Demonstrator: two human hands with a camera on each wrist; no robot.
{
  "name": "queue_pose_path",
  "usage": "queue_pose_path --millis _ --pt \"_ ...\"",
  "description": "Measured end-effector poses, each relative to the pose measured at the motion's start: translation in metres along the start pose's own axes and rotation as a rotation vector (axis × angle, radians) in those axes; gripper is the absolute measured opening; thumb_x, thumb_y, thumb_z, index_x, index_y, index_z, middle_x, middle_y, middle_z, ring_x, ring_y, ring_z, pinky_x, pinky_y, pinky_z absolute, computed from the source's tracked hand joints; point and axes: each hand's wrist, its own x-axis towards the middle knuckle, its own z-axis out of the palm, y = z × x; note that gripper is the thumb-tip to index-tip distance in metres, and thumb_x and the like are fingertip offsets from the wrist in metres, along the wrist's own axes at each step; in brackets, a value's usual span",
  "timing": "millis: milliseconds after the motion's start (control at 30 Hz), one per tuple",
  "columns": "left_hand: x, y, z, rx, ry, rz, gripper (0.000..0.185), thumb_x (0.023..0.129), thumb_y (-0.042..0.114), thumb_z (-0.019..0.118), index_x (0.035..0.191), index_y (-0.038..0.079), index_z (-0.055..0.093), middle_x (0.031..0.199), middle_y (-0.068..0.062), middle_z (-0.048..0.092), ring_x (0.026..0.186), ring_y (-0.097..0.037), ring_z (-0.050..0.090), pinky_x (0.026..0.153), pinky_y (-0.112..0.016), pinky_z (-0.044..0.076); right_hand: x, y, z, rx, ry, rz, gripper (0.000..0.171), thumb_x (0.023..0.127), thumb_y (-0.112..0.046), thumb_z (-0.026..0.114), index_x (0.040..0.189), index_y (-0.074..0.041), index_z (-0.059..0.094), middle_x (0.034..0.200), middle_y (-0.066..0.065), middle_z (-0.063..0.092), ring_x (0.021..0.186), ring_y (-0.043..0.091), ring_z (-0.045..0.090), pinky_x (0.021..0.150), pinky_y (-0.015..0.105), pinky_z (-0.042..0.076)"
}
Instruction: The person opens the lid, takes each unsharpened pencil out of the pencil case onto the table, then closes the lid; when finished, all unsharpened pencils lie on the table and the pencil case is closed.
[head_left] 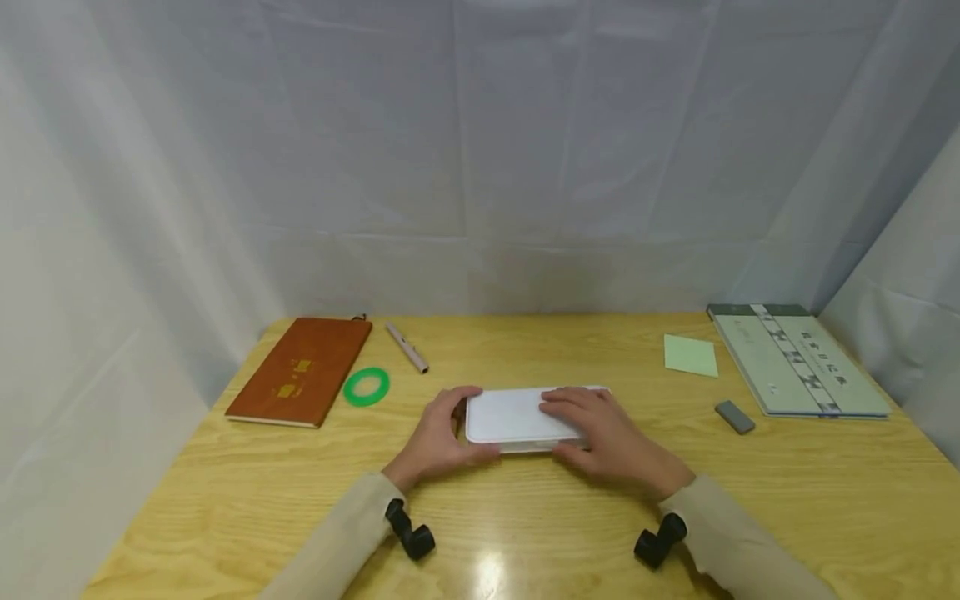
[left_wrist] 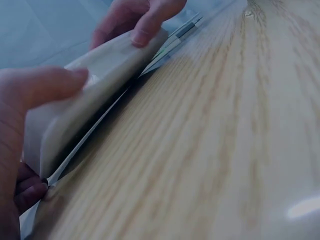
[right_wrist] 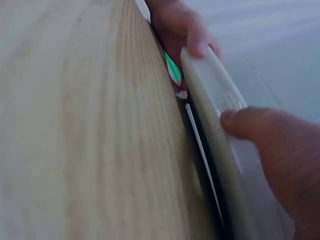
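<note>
A white flat box with rounded corners is between my two hands near the middle of the table. My left hand grips its left end, the thumb along the front side and the fingers at the far corner. From the right, my right hand holds the other end, with fingers over the top and the thumb at the front side. In the right wrist view, a dark strip with a thin white line runs under the box; whether it is a part or a shadow I cannot tell.
On the left lie a brown notebook, a green tape ring and a pale pen. A light green paper square, a grey eraser-like block and a pale green book lie on the right. White curtains surround the wooden table.
</note>
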Motion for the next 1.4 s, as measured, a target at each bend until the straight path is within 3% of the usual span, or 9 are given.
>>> queue_pose_path --millis 300,467,700,833,967,1100,1200,1400 --pt "0.002 0.005 0.0 -0.198 0.051 -0.049 0.056 0.078 0.019 0.079 0.128 0.001 0.059 0.104 -0.011 0.064 0.084 -0.015 0.053 0.073 -0.023 0.045 0.013 0.004 -0.014 -0.066 0.064 -0.104 0.046 0.088 -0.034 0.067 0.123 -0.004 0.063 0.117 0.009 0.068 0.105 0.025 0.064 0.086 0.045 0.051" --pt "0.005 0.014 0.004 -0.34 0.077 -0.093 0.045 0.083 0.008 0.074 0.124 -0.006 0.06 0.104 -0.019 0.065 0.076 -0.009 0.052 0.065 -0.019 0.044 0.018 0.002 -0.022 -0.069 0.061 -0.093 0.036 0.087 -0.028 0.07 0.115 -0.006 0.068 0.105 0.008 0.072 0.089 0.021 0.068 0.077 0.04 0.054" --pt "0.007 0.027 0.001 -0.385 0.008 -0.136 0.048 0.083 0.002 0.072 0.126 -0.011 0.055 0.105 -0.024 0.064 0.073 -0.008 0.052 0.064 -0.018 0.045 0.011 0.0 -0.024 -0.1 0.063 -0.06 0.033 0.086 -0.026 0.072 0.112 -0.007 0.07 0.1 0.007 0.073 0.085 0.02 0.068 0.074 0.038 0.055" --pt "0.003 0.025 -0.002 -0.395 0.039 -0.155 0.048 0.082 0.001 0.072 0.125 -0.01 0.056 0.108 -0.024 0.063 0.076 -0.009 0.052 0.065 -0.018 0.044 0.015 -0.001 -0.019 -0.145 0.131 -0.135 0.036 0.096 -0.038 0.057 0.111 -0.008 0.07 0.096 0.006 0.072 0.082 0.02 0.068 0.071 0.037 0.055" --pt "0.001 0.017 0.0 -0.407 0.08 -0.175 0.05 0.08 0.003 0.075 0.126 -0.006 0.058 0.11 -0.02 0.064 0.08 -0.01 0.051 0.066 -0.018 0.043 0.019 -0.002 -0.014 -0.193 0.195 -0.206 0.056 0.101 -0.048 0.032 0.108 -0.007 0.069 0.092 0.007 0.072 0.077 0.021 0.068 0.069 0.038 0.055" --pt "0.002 0.012 0.001 -0.415 0.081 -0.152 0.053 0.078 0.007 0.078 0.127 -0.004 0.058 0.11 -0.019 0.064 0.083 -0.013 0.053 0.069 -0.019 0.045 0.02 -0.002 -0.012 -0.234 0.231 -0.221 0.061 0.101 -0.049 0.025 0.106 -0.006 0.068 0.09 0.008 0.071 0.076 0.022 0.067 0.068 0.039 0.055" --pt "0.003 0.011 0.001 -0.394 0.072 -0.146 0.056 0.077 0.009 0.079 0.127 -0.003 0.058 0.109 -0.019 0.064 0.083 -0.014 0.054 0.07 -0.02 0.045 0.019 -0.002 -0.013 -0.225 0.204 -0.199 0.056 0.101 -0.048 0.03 0.108 -0.006 0.068 0.093 0.008 0.071 0.079 0.022 0.067 0.07 0.039 0.055" --pt "-0.001 0.02 -0.003 -0.336 0.038 -0.153 0.067 0.071 0.01 0.085 0.13 -0.003 0.054 0.105 -0.016 0.064 0.083 -0.016 0.055 0.075 -0.027 0.048 0.016 -0.002 -0.021 -0.09 0.085 -0.125 0.034 0.089 -0.035 0.068 0.111 -0.009 0.07 0.101 0.006 0.071 0.089 0.02 0.066 0.076 0.037 0.054"
